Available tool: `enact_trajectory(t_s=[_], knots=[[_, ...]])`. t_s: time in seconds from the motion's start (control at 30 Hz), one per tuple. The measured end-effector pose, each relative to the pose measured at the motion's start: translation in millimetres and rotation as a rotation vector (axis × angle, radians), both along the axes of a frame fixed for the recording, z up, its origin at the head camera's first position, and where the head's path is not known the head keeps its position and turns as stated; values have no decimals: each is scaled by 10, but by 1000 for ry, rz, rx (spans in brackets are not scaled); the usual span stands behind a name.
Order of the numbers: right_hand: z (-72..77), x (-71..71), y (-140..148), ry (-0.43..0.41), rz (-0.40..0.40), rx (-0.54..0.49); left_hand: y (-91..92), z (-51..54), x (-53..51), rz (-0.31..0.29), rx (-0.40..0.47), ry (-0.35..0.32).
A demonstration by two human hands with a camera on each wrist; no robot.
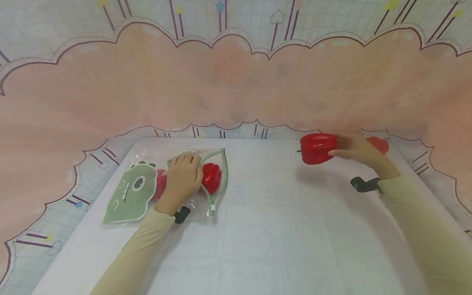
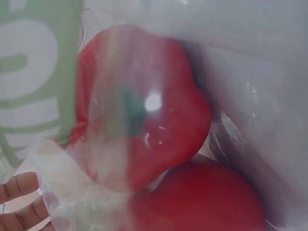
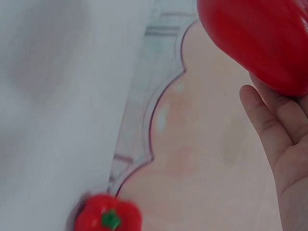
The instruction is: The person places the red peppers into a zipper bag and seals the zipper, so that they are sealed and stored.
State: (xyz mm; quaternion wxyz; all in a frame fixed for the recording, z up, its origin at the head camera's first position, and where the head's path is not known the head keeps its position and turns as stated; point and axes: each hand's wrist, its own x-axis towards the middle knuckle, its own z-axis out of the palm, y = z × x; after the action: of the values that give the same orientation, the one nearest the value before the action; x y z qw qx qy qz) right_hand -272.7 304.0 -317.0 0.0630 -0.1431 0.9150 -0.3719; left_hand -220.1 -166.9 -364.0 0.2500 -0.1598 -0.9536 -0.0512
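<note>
A clear plastic zip bag (image 1: 129, 194) with a green cartoon creature lies on the left of the table, its green-edged mouth spread toward the right. One red bell pepper (image 1: 212, 178) sits at that mouth; another red pepper (image 1: 160, 184) shows through the plastic, partly covered by my left hand (image 1: 182, 176). My left fingers grip the bag near its mouth. Close up, the left wrist view has two red peppers (image 2: 144, 110) behind plastic. Above the table at the right, my right hand (image 1: 355, 151) holds a red bell pepper (image 1: 317, 148) by one end, stem pointing left.
Behind my right hand, near the table's far right corner, is another red bell pepper (image 1: 380, 144) with a green stem, clearer in the right wrist view. A patterned curtain (image 1: 236, 90) rises along the back of the white table (image 1: 265, 229).
</note>
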Motion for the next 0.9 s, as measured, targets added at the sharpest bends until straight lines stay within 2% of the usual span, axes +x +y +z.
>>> enact_trajectory(t_s=[0.2,0.33,0.5,0.9], knots=[[31,-1,-309,79,121,-42,11,14,12,-6,12,3],[30,-25,-517,65,146,-64,14,10,9,-6,6,19],[-41,-113,-754,29,209,-109,20,8,18,-12,0,39],[-196,-200,-1253,-4,310,-166,-5,57,16,-5,-19,23]])
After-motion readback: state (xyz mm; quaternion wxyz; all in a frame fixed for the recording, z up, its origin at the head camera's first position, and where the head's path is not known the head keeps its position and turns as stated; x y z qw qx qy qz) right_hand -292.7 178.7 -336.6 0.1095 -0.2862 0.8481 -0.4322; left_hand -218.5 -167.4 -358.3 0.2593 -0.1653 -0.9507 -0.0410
